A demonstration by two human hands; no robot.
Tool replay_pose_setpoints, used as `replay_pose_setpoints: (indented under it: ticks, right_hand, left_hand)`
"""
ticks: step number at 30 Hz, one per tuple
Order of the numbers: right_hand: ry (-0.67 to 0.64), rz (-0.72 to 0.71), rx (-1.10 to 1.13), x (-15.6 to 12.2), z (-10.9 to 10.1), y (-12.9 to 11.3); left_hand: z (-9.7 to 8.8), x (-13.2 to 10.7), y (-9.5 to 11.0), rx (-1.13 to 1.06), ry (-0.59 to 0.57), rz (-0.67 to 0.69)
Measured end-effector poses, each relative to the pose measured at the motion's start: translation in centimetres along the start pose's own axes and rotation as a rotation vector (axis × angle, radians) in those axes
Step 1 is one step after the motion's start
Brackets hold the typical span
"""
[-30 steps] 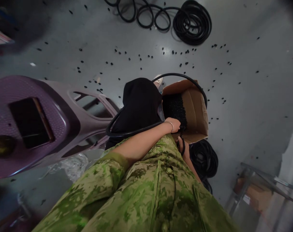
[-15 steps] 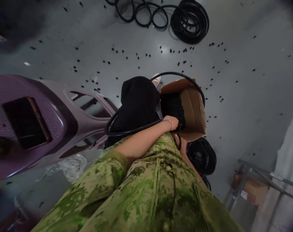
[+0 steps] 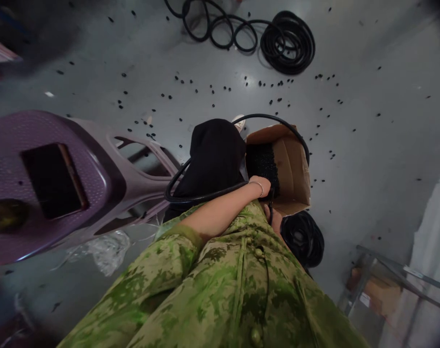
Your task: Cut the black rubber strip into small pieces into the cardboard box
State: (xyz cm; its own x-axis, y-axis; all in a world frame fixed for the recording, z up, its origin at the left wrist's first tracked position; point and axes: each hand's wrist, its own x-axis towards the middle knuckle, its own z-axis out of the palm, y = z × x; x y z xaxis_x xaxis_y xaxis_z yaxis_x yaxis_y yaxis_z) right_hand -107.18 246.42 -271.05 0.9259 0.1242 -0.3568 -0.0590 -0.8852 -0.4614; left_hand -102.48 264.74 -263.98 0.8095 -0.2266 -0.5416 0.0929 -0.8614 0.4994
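Note:
My left hand (image 3: 261, 185), with a bracelet at the wrist, is closed at the near edge of an open cardboard box (image 3: 292, 169). A black ribbed hose (image 3: 201, 197) loops across my lap and runs into that fist. Just below, my right hand (image 3: 276, 221) is partly hidden by my shirt and curls around a dark length of the same hose; its fingertips are hard to make out. Many small black pieces (image 3: 261, 162) fill the left part of the box. Another stretch of black hose arches over the box's far rim.
On my left stands a purple plastic stool (image 3: 100, 183) bearing a phone (image 3: 53, 180). Hose coils lie on the floor ahead (image 3: 288, 43) and beside the box (image 3: 302, 239). Small black pieces are scattered over the floor. A metal frame (image 3: 372, 261) stands at lower right.
The view has shifted slightly, so most things sit a little lower and further right. Both hands keep nearly the same place by the box.

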Motion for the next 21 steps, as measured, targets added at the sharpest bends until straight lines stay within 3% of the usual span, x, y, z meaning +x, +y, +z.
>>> replay_pose_setpoints:
  ticks: [6, 14, 21]
  right_hand:
    - [-0.028, 0.018, -0.003, -0.2, -0.2, 0.0]
    - [-0.158, -0.029, 0.148, -1.5, -2.0, -0.2]
    - [-0.159, -0.028, 0.206, -1.7, -2.0, -0.8]
  left_hand:
    - [-0.2, -0.3, -0.1, -0.012, 0.015, -0.004]
    - [-0.1, -0.2, -0.1, -0.062, 0.050, -0.027]
    - [-0.1, -0.2, -0.3, -0.050, 0.069, -0.026]
